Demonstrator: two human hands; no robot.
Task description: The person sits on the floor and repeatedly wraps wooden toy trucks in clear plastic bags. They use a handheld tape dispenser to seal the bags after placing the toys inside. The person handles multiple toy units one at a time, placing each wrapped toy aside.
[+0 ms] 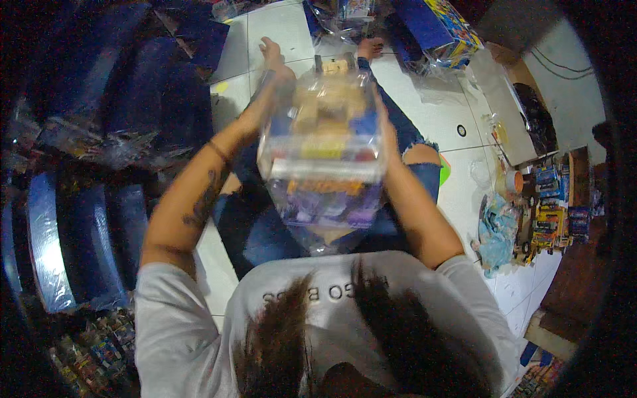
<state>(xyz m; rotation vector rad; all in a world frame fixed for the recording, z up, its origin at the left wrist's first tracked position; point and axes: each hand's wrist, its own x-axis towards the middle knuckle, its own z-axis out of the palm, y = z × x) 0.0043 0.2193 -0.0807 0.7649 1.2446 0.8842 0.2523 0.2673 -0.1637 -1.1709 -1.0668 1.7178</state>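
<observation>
White floor tiles (446, 99) underlie a plastic-wrapped toy vehicle (325, 142), left hand (283, 78) and right hand (386, 123) clamped on opposite sides, probably steadying it.

Across the white shirt (332, 325), lettered in 1 row of dark capitals (334, 292), upside down and partly covered by hair (272, 331). On the held, clear-wrapped package (325, 149), printed in yellow and in orange on purple, too blurred to read. On the blue box (438, 32) and the small packs (548, 219) at right, printed too small to read.
</observation>
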